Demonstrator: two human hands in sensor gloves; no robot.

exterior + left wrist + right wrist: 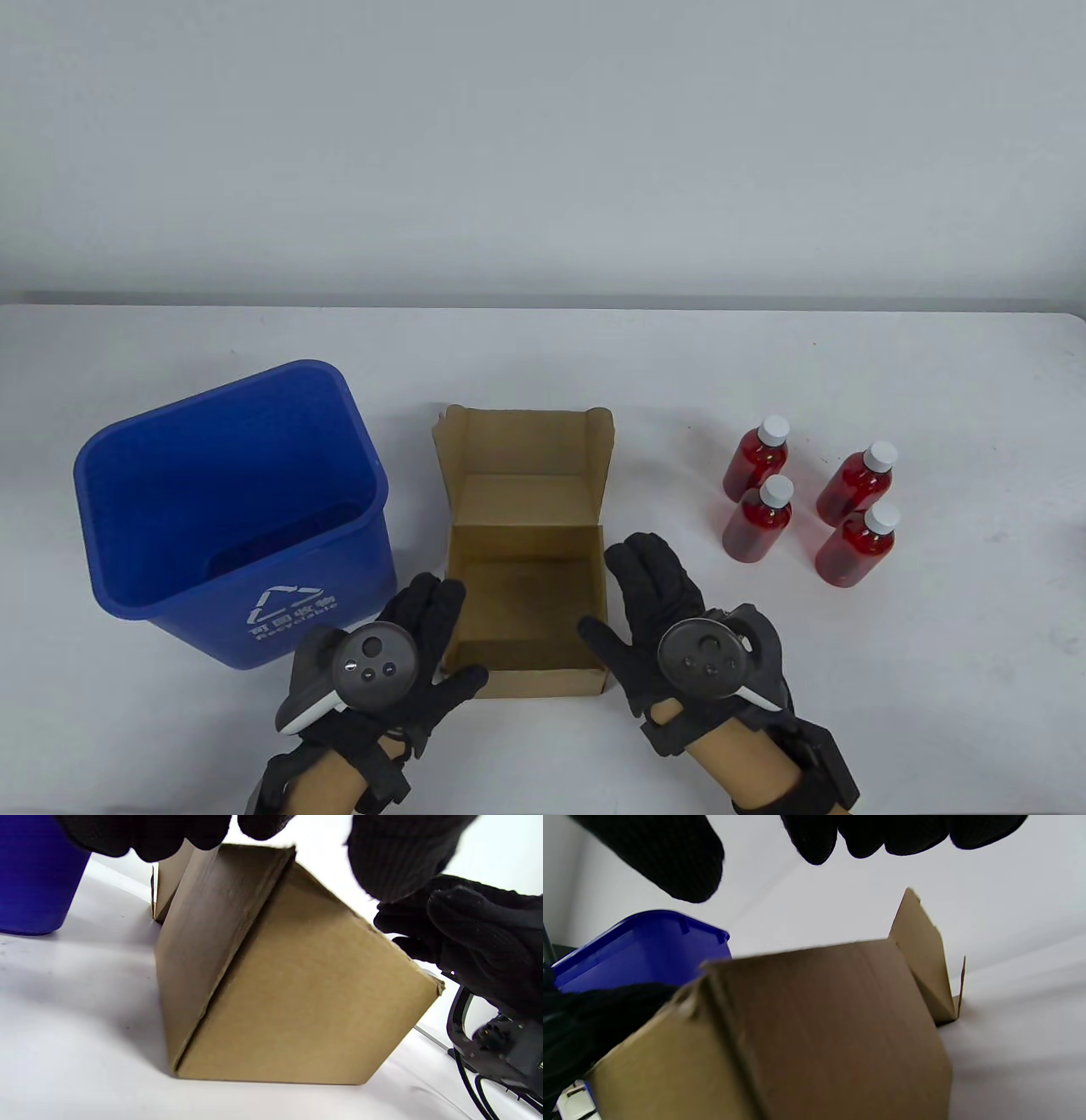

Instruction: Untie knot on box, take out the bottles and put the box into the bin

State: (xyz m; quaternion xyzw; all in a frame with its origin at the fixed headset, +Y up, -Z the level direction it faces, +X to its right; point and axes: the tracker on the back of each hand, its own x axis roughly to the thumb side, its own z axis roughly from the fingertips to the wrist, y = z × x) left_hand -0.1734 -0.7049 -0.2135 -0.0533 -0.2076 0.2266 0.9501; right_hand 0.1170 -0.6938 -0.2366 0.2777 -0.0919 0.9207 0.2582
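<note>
Four bottles (pixel 806 509) of red liquid with white caps are standing upright in a close cluster on the white table (pixel 543 356), well apart from the box (pixel 526 552) on its right side; nothing is lying between the box and the blue bin (pixel 229 509), which is standing just beside the box on its left. The cardboard box is sitting open at the table's near middle, its lid flap (pixel 522 450) standing up at the far side; its interior is showing bare cardboard only; the bin's interior is likewise showing only blue walls and floor. The bin's front is bearing a white recycling triangle above Chinese characters and a line of Latin letters, seemingly "Recyclable", though the print is too small to confirm. The left hand (pixel 399 645) is lying at the box's near left corner, fingers extended and loosely spread, the thumb reaching along the front wall; the right hand (pixel 670 620) is lying at the near right side, fingers likewise straight and spread; whether either hand is actually touching the cardboard cannot be told; neither is curling round it.
</note>
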